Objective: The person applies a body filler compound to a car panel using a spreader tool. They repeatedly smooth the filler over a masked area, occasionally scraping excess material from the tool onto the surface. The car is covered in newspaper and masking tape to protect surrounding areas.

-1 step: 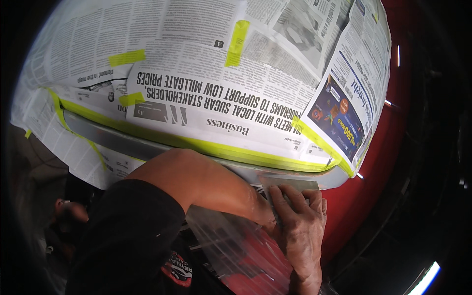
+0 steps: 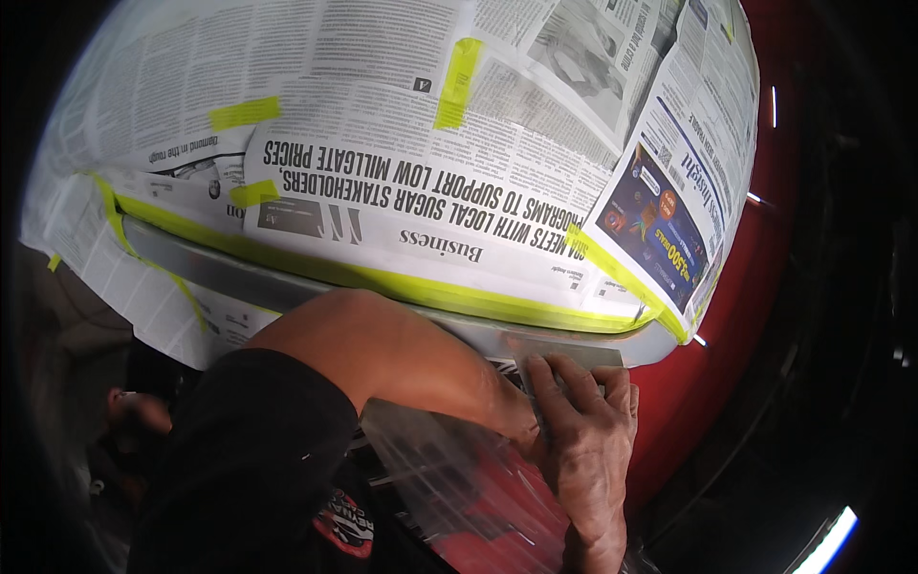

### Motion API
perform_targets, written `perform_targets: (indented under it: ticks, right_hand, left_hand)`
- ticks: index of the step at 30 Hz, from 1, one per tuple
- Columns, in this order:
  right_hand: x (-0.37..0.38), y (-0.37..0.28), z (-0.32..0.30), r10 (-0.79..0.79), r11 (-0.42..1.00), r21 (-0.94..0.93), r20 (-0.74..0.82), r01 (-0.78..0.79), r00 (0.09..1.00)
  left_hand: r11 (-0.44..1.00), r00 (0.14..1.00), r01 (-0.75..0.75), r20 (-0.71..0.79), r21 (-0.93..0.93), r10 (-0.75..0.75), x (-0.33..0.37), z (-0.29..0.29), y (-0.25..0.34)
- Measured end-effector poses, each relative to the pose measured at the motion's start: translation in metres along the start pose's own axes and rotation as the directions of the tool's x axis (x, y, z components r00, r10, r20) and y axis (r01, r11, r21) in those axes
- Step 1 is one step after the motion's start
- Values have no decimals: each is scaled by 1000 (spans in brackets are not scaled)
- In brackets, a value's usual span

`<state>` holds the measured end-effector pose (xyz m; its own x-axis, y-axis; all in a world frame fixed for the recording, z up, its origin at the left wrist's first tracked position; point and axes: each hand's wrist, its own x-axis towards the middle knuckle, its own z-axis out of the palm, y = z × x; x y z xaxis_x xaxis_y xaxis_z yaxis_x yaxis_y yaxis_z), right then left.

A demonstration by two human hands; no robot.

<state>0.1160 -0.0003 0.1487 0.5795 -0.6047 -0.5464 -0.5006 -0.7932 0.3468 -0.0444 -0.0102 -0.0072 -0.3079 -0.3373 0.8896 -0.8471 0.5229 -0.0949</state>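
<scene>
Newspaper masking [image 2: 402, 143] taped yellow-green above grey strip [image 2: 287, 282], right hand [image 2: 583, 430] fingers spread flat on it, forearm blocking clear plastic [image 2: 430, 469].

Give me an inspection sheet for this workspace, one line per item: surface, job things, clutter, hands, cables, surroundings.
Surface: red car body, mostly masked; a bare grey strip is left exposed.
Job things: newspaper masking held by yellow-green tape; a grey sanding pad on the strip.
Clutter: clear plastic sheet below the strip.
Hands: two hands overlap on the pad, right hand on top with fingers flat; the left hand's forearm crosses to it, the hand itself mostly hidden.
Cables: nothing seen.
Surroundings: dark; a bright light strip at lower right.
</scene>
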Motion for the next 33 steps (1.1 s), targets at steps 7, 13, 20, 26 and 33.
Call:
perform_targets:
  ticks: [7, 13, 20, 26, 33]
  right_hand:
    - [-4, -6, -2, -26, 999, 39, 61, 23, 998]
    - [-14, 30, -17, 213, 962, -151, -115, -229, 970]
    - [6, 35, -29, 224, 945, -263, 90, -193, 970]
    - [23, 36, -39, 209, 959, -238, 211, -157, 955]
    - [48, 37, -40, 73, 983, -184, 300, -17, 951]
  left_hand:
    - [615, 994, 43, -97, 787, 54, 7, 12, 36]
    - [723, 997, 70, -61, 687, -39, 4, 12, 37]
    - [429, 979, -201, -192, -881, 65, -7, -26, -27]
    - [380, 976, -211, -172, -901, 134, -9, -24, -24]
    - [307, 990, -108, -75, -945, 120, -8, -10, -13]
